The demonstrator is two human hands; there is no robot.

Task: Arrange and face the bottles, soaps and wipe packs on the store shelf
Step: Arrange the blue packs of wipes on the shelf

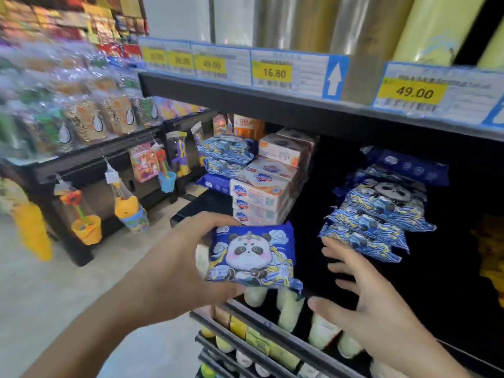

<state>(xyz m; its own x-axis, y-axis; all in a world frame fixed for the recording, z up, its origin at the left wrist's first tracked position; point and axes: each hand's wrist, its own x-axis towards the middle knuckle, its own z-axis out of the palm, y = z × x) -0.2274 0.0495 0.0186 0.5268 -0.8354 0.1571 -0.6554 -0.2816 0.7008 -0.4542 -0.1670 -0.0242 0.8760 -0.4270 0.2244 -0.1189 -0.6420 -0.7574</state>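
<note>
My left hand (185,257) grips a blue wipe pack with a panda picture (252,255) by its left edge, holding it face-up in front of the dark shelf. My right hand (368,304) hovers with spread fingers just below a leaning stack of similar panda wipe packs (381,211), its fingertips near the lowest pack. A stack of white and orange soap boxes (261,192) stands behind the held pack. More wipe packs (226,154) lie piled at the shelf's left end. Pale bottles (289,309) stand in a row along the shelf front under the held pack.
The upper shelf edge (245,96) carries yellow price tags and large rolls. Lower racks (245,339) hold more bottles and yellow labels. To the left, a display stand (90,159) has bagged snacks and hanging toy buckets. The pale aisle floor (41,296) lies below.
</note>
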